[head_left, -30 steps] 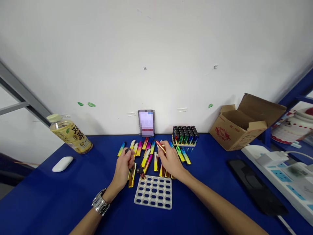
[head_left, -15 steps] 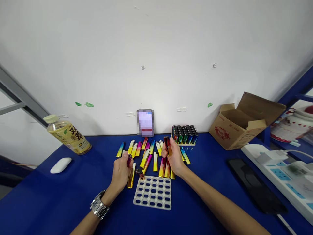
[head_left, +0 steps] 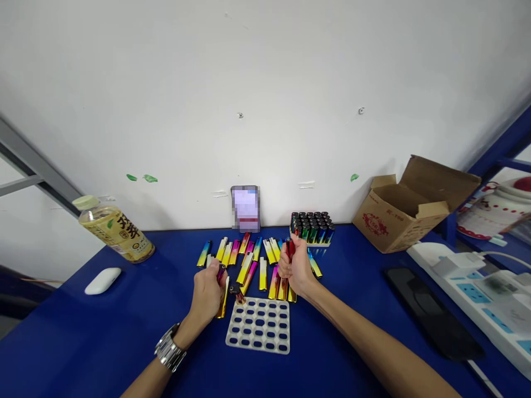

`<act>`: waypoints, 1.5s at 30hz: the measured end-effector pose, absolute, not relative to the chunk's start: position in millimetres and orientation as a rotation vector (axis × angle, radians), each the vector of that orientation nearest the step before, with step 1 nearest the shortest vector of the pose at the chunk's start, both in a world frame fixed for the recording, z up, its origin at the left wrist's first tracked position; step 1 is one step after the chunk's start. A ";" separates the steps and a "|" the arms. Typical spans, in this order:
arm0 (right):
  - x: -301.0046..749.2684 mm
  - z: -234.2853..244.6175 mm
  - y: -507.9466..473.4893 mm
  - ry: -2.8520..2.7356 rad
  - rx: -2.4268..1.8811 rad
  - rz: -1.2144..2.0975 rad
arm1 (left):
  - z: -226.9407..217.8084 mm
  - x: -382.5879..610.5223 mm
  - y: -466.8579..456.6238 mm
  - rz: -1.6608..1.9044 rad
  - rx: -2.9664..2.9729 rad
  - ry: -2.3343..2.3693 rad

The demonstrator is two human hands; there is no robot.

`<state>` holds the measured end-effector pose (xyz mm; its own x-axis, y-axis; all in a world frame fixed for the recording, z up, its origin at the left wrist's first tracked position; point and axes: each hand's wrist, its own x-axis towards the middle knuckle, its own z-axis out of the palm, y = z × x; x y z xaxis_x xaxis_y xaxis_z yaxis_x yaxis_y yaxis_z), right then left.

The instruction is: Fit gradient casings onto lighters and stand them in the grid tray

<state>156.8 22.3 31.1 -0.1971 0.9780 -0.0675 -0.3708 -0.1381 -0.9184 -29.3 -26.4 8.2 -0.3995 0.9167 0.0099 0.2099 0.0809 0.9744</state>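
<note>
My left hand [head_left: 208, 290] is closed around a dark purple lighter [head_left: 221, 270], left of a white tray with oval holes [head_left: 278, 350]. My right hand [head_left: 299, 270] grips a red lighter [head_left: 290, 249] upright; its lower part is hidden by the fingers. One copper-coloured lighter [head_left: 239, 294] with a black top stands in the tray's far left corner. Loose shiny lighters, mostly yellow with pink, white or blue, lie beyond the tray and between my hands, among them a yellow-and-white lighter [head_left: 263, 275].
Behind my right hand stands a full rack of lighters [head_left: 314, 232]. A phone [head_left: 246, 209] leans on the wall. An open carton [head_left: 390, 221], a black phone [head_left: 431, 312] and a power strip [head_left: 489, 309] are right; a drink bottle [head_left: 118, 229] and white earbud case [head_left: 102, 281] left.
My right hand has turned slightly, and the red lighter in it shows more upright, its red side facing me. My left hand has shifted only a little, still holding the purple lighter.
</note>
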 end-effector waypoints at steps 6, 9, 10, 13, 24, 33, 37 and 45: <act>153.9 30.1 18.9 -0.886 -0.918 1.815 | 13.8 -27.6 -28.3 1.346 1.134 1.758; 150.5 27.5 11.1 -1.184 -0.775 1.790 | 14.9 -26.9 -28.6 1.340 1.125 1.782; 149.5 28.1 7.4 -1.301 -0.737 1.735 | 15.0 -27.0 -28.6 1.341 1.127 1.788; 148.0 34.8 -4.7 -1.685 -0.658 1.406 | 15.8 -28.0 -28.4 1.354 1.174 1.791; 144.0 26.6 -24.5 -2.091 -0.550 0.902 | 16.9 -30.2 -28.0 1.391 1.288 1.796; 147.6 15.8 -27.0 -2.302 -0.543 0.483 | 15.3 -30.7 -28.3 1.358 1.297 1.772; 144.2 14.1 -26.5 -2.314 -0.556 0.444 | 18.6 -31.4 -29.3 1.334 1.394 1.720; 142.5 22.5 -26.3 -2.326 -0.654 0.418 | 41.2 -37.4 -41.4 1.363 1.634 1.491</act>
<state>142.5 -26.3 22.5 -0.6456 0.5565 0.5230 0.3393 0.8226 -0.4563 -37.4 -41.4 41.2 -0.1216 0.9411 0.3156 0.3985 -0.2449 0.8839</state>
